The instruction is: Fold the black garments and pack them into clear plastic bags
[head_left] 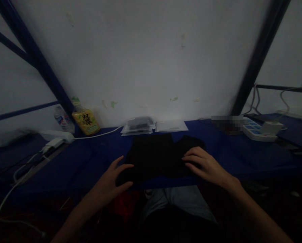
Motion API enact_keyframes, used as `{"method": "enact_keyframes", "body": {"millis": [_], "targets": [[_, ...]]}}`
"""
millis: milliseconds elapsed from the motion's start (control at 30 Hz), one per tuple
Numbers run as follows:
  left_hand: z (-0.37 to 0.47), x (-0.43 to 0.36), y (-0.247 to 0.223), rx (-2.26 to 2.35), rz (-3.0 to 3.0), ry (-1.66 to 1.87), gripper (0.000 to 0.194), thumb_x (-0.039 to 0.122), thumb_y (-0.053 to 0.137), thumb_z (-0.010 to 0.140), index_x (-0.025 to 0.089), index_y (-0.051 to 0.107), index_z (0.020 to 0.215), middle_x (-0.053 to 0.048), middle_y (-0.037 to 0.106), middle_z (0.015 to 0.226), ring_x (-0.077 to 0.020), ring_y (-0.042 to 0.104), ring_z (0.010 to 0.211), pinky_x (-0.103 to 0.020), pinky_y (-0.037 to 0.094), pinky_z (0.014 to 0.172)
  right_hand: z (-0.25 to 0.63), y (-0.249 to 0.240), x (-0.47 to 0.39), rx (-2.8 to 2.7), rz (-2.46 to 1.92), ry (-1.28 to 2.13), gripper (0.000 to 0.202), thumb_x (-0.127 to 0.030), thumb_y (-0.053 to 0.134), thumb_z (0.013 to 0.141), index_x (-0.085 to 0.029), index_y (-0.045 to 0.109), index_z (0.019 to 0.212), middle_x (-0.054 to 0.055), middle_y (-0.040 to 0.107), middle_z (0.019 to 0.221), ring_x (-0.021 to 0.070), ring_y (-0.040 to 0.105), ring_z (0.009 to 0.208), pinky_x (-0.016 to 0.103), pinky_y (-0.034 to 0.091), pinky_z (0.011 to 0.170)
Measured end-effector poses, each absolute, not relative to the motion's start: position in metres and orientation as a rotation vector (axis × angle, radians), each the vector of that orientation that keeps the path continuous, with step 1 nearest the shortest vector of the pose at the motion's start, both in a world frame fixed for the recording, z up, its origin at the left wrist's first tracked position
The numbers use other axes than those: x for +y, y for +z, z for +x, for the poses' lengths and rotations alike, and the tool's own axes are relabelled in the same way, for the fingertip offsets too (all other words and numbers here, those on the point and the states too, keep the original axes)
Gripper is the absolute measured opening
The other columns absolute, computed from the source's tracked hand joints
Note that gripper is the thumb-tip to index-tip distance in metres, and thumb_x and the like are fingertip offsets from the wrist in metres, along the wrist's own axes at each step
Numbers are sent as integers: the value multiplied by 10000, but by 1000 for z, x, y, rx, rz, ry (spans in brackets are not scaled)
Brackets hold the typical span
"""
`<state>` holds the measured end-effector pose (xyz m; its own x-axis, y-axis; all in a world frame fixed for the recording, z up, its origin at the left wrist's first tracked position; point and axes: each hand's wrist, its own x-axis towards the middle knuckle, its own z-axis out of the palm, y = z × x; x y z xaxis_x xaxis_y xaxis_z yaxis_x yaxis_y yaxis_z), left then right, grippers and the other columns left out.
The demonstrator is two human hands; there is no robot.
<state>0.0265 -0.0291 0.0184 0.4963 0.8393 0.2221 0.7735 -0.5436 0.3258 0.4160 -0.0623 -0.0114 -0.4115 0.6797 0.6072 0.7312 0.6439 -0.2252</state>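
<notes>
A black piece of cloth (152, 157) lies spread on the blue table in front of me, its folds hard to make out in the dim light. At its left edge is my left hand (115, 177), thumb and fingers spread apart, with the fingertips at the fabric. My right hand (204, 165) rests over the right part of the cloth. Its fingers are slightly bent and apart, and no grip on the fabric shows.
Behind the cloth lie flat plastic packets (137, 125) and white sheets (171, 126). A yellow drink bottle (86, 119) and a clear bottle (64, 119) stand at the back left. Power strips (57, 135) (258, 130) with cables sit on both sides of the blue table (90, 158).
</notes>
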Motion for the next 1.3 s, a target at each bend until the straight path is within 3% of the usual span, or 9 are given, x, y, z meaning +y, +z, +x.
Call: {"method": "enact_keyframes", "body": {"millis": [133,367,600,800,1000,1200,1300], "targets": [[34,-42,10,1318,2943,592,391,339,671,798,282,613,1180,-92,283,1524,-345,363,1334,-523,387,1023,392,-11,-78,-2331,-1028,-75,202,-307,544,917,-202,641,1059,75,609,967,195,542,909,328,473,777],[33,-37,1,1185,3122,591,127,267,607,873,272,678,978,-38,586,1256,-233,537,1122,-378,445,900,384,-21,-75,-2427,-1076,-177,217,-346,568,908,-223,644,1070,58,590,946,188,528,868,327,425,758],[16,-27,9,1155,3169,695,118,248,589,892,275,701,914,-16,637,1161,-201,554,1069,-336,415,876,393,-19,-74,-2478,-1128,-230,194,-230,491,947,-240,664,1035,29,589,845,159,520,780,301,375,697],[25,-35,10,1076,3186,619,113,347,637,856,281,698,924,-13,616,1226,-240,514,1147,-381,389,915,386,-11,-79,-2457,-1120,-279,222,-372,534,924,-223,670,1017,43,596,855,180,535,803,319,399,701],[13,-29,11,1060,3216,568,139,250,571,892,289,704,888,9,645,1194,-223,528,1143,-377,375,935,394,-22,-75,-2528,-1004,-350,259,-213,452,960,-234,654,1120,26,561,768,146,519,696,271,381,586],[25,-37,20,1071,3177,654,115,301,588,875,269,698,860,-12,641,1204,-254,517,1172,-416,350,963,396,-7,-79,-2528,-988,-190,278,-372,497,943,-240,670,1117,33,596,809,154,554,736,281,417,634],[38,-37,24,1049,3131,697,171,227,539,888,260,675,987,-26,650,1186,-229,539,1162,-394,358,977,395,2,-78,-2446,-1019,-141,282,-331,455,965,-219,667,1112,41,625,830,149,577,760,275,434,657]]}}
